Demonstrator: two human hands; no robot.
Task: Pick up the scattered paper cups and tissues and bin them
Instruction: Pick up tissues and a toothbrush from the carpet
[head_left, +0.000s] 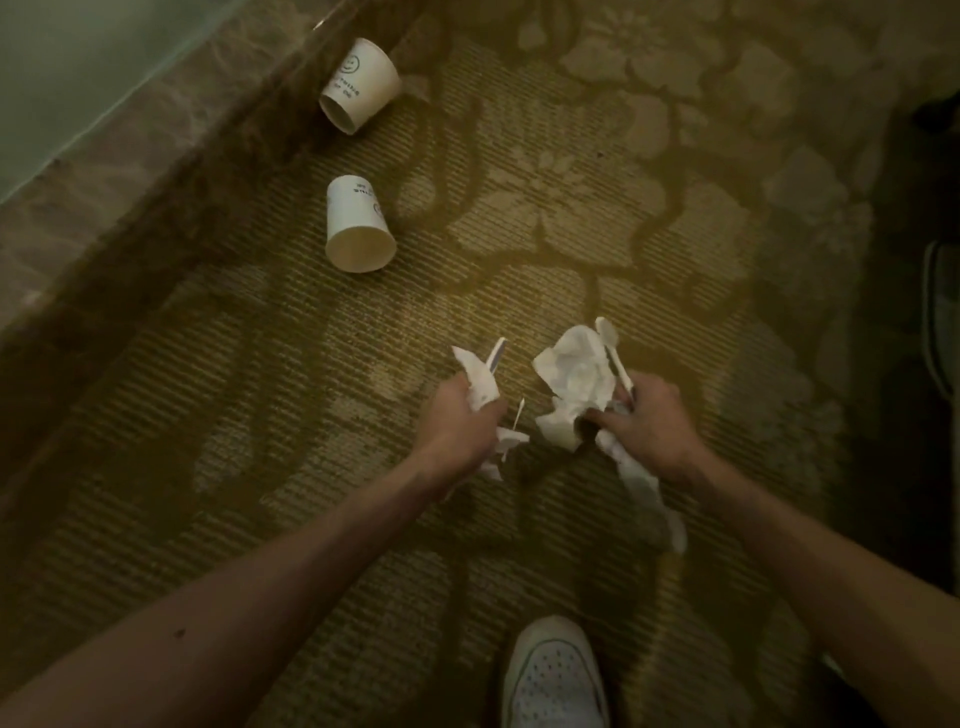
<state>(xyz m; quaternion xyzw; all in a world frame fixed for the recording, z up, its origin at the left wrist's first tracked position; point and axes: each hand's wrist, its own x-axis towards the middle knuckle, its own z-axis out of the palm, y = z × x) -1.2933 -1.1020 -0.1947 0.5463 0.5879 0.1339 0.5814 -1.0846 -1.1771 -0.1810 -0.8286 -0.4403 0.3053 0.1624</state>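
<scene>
The left hand (462, 415) is curling round a small tissue scrap (475, 371), and the right hand (649, 421) is pinching a bigger crumpled tissue (571, 374) plus a white plastic spoon (610, 343), both down by the carpet (260, 415). Two paper cups are lying on their sides well apart from the hands, the near cup (358, 223) at ten o'clock and the far cup (361, 85) at eleven. The tissues are looking limp and feather-light (tails are dangling), so bunching them tighter seems wise; the thin cups are probably crushing easily, so a light hold at the rim is looking best
</scene>
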